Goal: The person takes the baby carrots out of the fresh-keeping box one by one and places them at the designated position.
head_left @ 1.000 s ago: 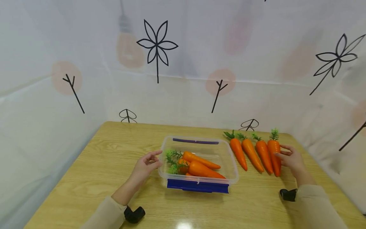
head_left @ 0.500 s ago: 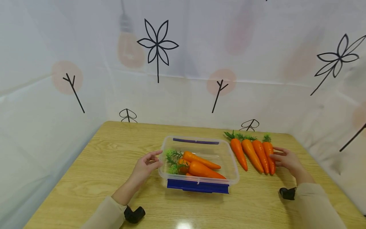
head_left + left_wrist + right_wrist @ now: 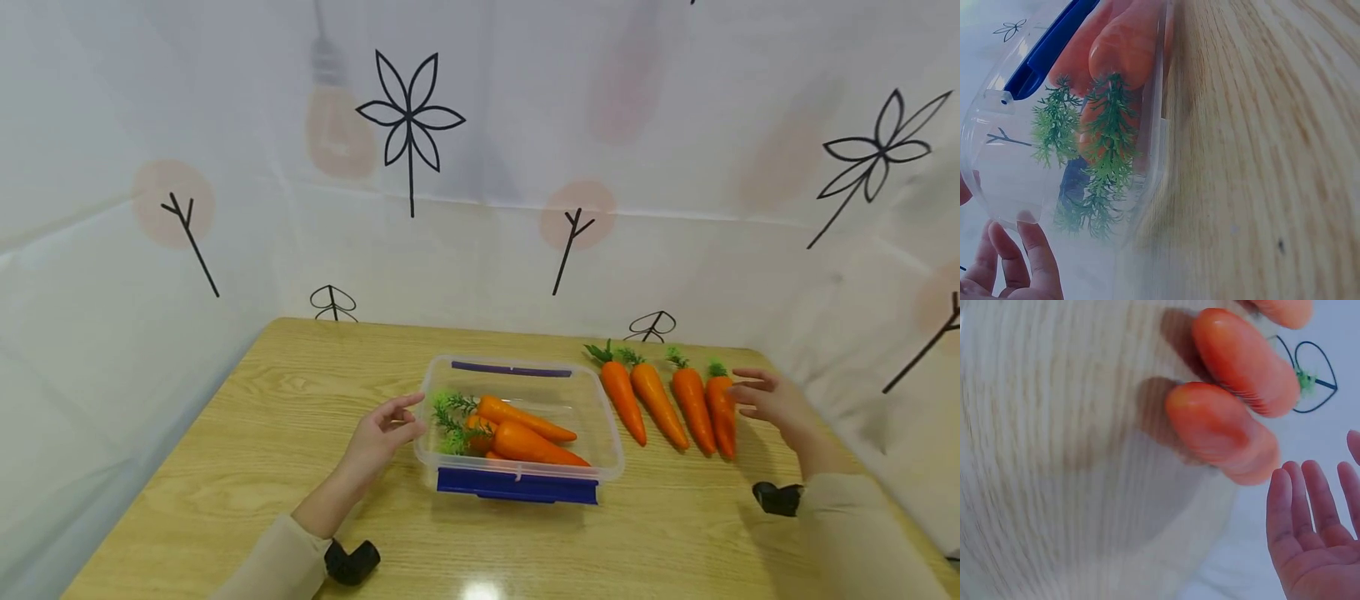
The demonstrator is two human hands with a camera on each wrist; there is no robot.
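Observation:
A clear plastic food container [image 3: 611,417] with blue clips stands in the middle, holding several orange carrots [image 3: 525,443] with green tops. At its left side, my left hand [image 3: 377,442] touches the rim with lightly bent fingertips, also seen in the left wrist view, where the carrot tops [image 3: 1110,131] show through the wall. Right of the container, several carrots lie in a row, tops away from me. My right hand [image 3: 772,407] is just beside the rightmost carrot [image 3: 722,417]. In the right wrist view its fingers [image 3: 1319,494] are spread and hold nothing.
The wooden table [image 3: 300,375] has its back edge against a white patterned cloth [image 3: 480,250]. Cloth also hangs along both sides. Black wrist-worn pieces [image 3: 352,562] sit below both hands. A blue clip flap [image 3: 517,485] hangs down at the container's front.
The rightmost carrot was first lifted slightly, then close against its neighbour; now both right-hand carrots lie further apart. My right hand has moved right and up, off the carrot. The left hand stays.

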